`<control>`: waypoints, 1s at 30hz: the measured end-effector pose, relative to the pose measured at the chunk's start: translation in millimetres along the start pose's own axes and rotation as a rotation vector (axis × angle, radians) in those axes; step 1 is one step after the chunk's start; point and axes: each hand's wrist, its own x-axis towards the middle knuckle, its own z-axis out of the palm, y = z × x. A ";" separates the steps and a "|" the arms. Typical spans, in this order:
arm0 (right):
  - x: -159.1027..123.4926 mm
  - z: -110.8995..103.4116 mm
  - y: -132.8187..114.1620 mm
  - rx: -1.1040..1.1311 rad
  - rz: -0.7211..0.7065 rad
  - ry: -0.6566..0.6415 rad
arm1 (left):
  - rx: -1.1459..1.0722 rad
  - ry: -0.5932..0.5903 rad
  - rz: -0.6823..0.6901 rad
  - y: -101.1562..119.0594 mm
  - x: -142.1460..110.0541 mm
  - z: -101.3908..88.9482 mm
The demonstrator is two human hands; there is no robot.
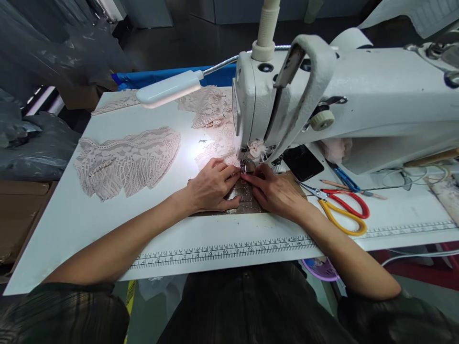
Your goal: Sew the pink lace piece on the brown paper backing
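At the presser foot of a white sewing machine, both my hands are close together. My left hand has its fingers bent and pressed together at the near edge of a pale pink lace piece, its thumb apart on a brown, shiny plate. My right hand pinches with thumb and forefinger just right of the foot; what lies between those fingertips is hidden. The lace runs back from the needle area, bunched beside the machine head. A pink gauzy flower hangs on the needle area.
Another lace piece lies flat on the left of the white table. A lit lamp hangs over it. Right of my hand are a black phone, red-and-yellow scissors, a blue cutter and a pencil.
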 end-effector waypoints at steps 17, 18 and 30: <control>-2.5 -17.7 -2.7 0.184 0.150 -0.007 | -0.031 0.021 0.001 -12.4 1.1 4.2; -1.4 -21.2 0.5 0.231 0.181 -0.026 | -0.026 0.023 0.003 -12.8 1.2 4.4; 10.1 -6.8 16.3 0.337 0.329 0.101 | -0.054 0.039 -0.033 -13.1 1.1 7.8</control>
